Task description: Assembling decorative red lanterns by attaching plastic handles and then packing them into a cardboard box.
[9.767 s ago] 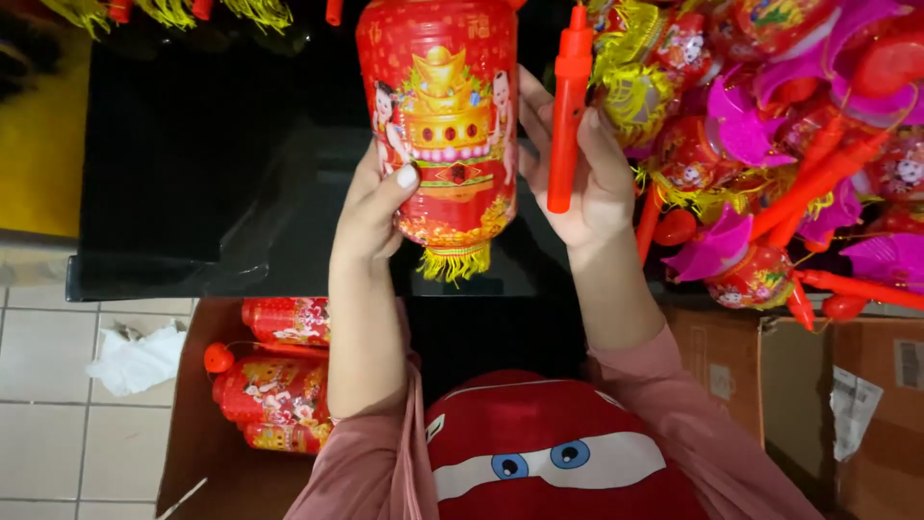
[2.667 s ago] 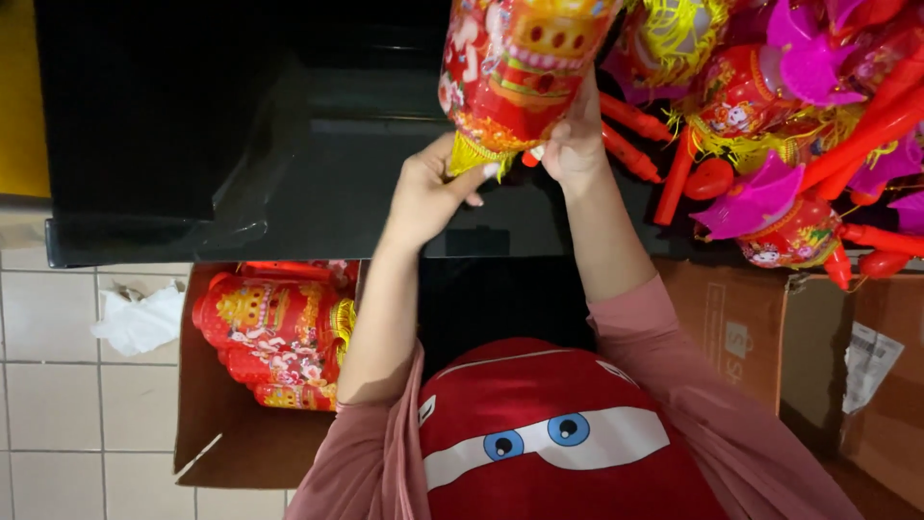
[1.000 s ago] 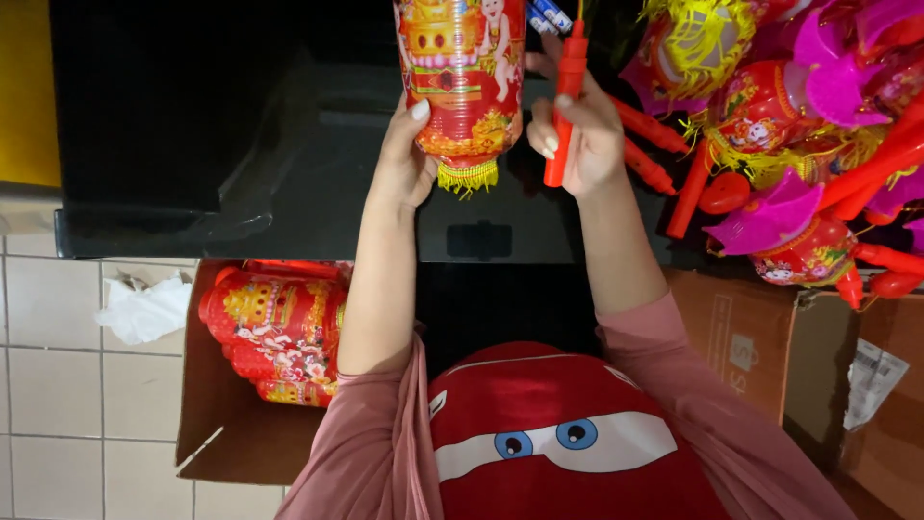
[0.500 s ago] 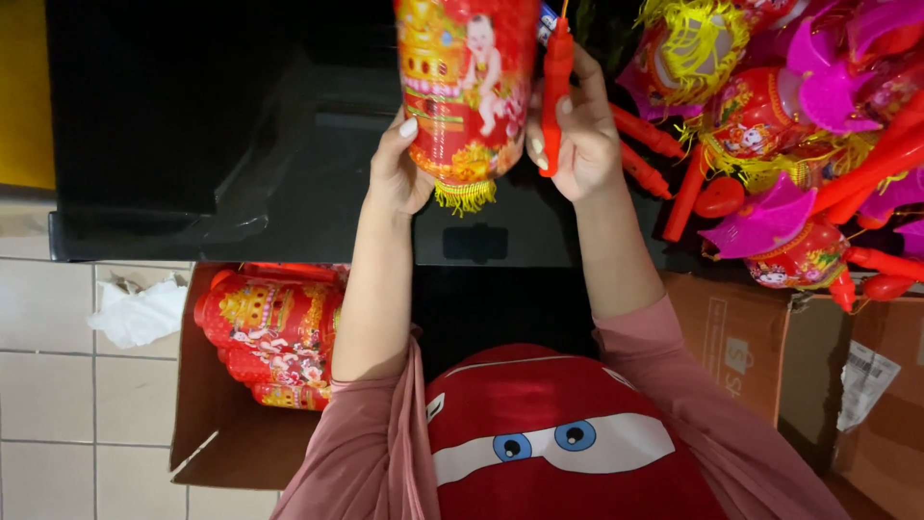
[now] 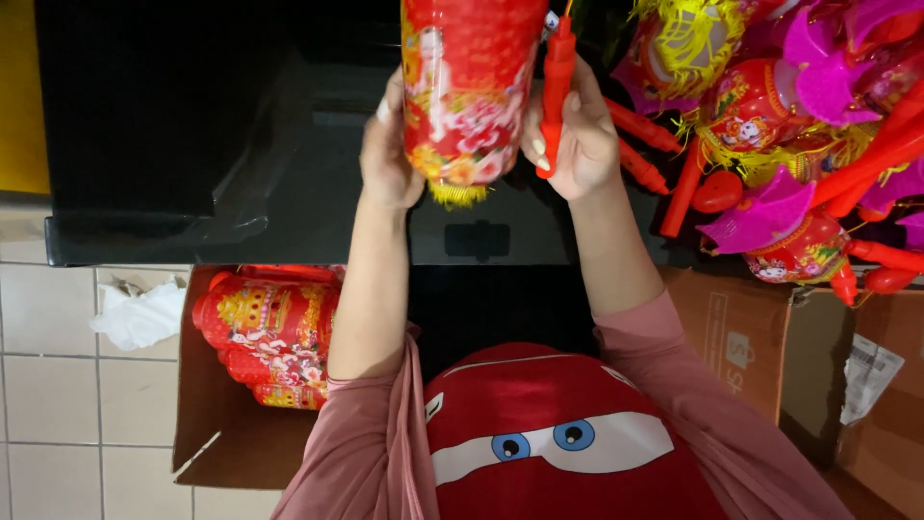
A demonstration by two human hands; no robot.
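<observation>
a: where is the lantern [image 5: 470,91]?
b: raised over the black table [image 5: 289,193], my left hand [image 5: 388,159] cupping its side.
a: and the right hand [image 5: 577,135]?
b: clenched on the red stick [image 5: 555,82], just beside the lantern.

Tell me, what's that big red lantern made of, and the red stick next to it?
The lantern looks like thin, glossy printed plastic or coated paper: light glints on its red skin, and a stringy yellow fringe hangs below. The red stick in the right hand looks like smooth, hard moulded plastic. The left hand steadies the lantern.
</observation>
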